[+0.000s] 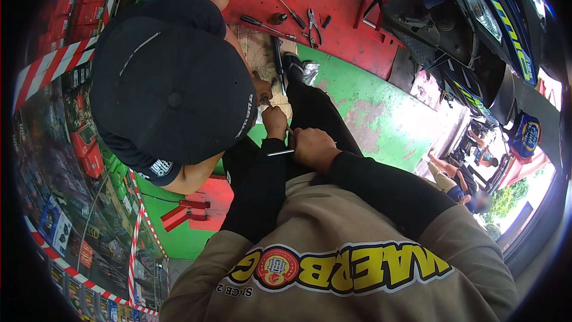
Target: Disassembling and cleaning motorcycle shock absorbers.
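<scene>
My left hand (274, 123) is closed close to the other person's hand (262, 87), near a small metal part (266, 101). What lies inside my left fingers is hidden. Just to its right, my right hand (314, 146) is wrapped round a T-handle wrench, whose silver bar (280, 152) sticks out to the left. The wrench's far end is hidden near my left hand. Beyond both hands a black and silver tube (278, 59) lies over a piece of cardboard (256, 48).
A person in a black cap (173, 95) leans in from the left. Screwdrivers (289, 9) and pliers (314, 26) lie on the red platform (357, 39). A motorcycle (476, 18) stands at the right. Glass display cases (89, 203) line the left; people sit outside at right.
</scene>
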The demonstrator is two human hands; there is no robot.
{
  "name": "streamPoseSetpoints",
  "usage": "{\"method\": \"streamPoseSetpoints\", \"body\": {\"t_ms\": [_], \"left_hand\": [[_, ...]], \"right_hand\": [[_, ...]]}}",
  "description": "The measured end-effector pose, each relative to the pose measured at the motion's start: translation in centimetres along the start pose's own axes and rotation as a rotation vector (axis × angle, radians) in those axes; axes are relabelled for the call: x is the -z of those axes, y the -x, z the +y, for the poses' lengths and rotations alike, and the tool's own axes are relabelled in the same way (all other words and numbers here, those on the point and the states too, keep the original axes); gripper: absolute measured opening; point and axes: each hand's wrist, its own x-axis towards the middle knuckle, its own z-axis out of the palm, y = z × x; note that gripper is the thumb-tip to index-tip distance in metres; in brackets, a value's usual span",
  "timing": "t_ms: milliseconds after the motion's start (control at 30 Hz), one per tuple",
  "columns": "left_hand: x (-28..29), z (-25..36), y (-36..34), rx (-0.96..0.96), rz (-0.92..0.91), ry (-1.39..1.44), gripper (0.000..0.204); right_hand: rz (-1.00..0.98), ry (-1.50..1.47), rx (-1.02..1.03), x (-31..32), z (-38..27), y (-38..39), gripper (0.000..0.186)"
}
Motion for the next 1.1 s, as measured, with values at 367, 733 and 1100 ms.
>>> {"method": "streamPoseSetpoints", "body": {"t_ms": [367, 733, 1100], "left_hand": [[0.4, 1.1, -0.1, 0.037, -0.004, 0.177, 0.025], [1.6, 1.2, -0.2, -0.228, -0.034, -0.247, 0.017], [2.5, 2.8, -0.5, -0.222, -0.142, -0.500, 0.013]], "right_hand": [[0.026, -0.020, -0.008, 0.5, -0.5, 0.3, 0.027], [-0.008, 0.017, 0.002, 0.5, -1.0, -0.3, 0.028], [-0.009, 0.026, -0.003, 0.5, -1.1, -0.4, 0.028]]}}
